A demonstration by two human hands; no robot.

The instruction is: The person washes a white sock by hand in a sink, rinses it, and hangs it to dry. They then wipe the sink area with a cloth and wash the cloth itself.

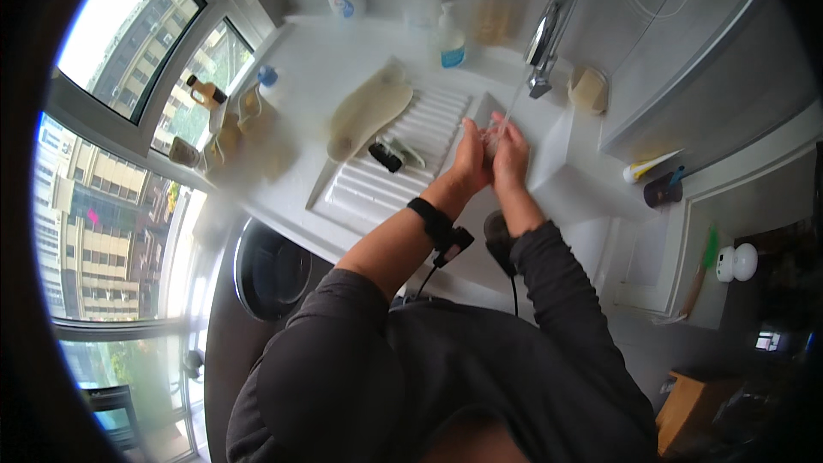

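Observation:
Water runs from a chrome faucet (543, 38) onto my two hands over a white sink basin (566, 186). My left hand (474, 157) and my right hand (510, 154) are side by side, palms turned up and fingers bent, cupped around the falling water. Whether anything solid lies between them cannot be told. Left of my hands is a ribbed white washboard (379, 190) built into the counter. A brush with black bristles (386, 157) lies on its ribs, and a pale, elongated insole-like piece (370, 112) rests across its upper left edge.
Behind the washboard stands a pump bottle with blue liquid (452, 45), near an amber bottle (492, 19). A white bottle (347, 0) is at the back left. A beige container (587, 90) sits right of the faucet. Windows and a round black-lidded appliance (273, 270) are at left.

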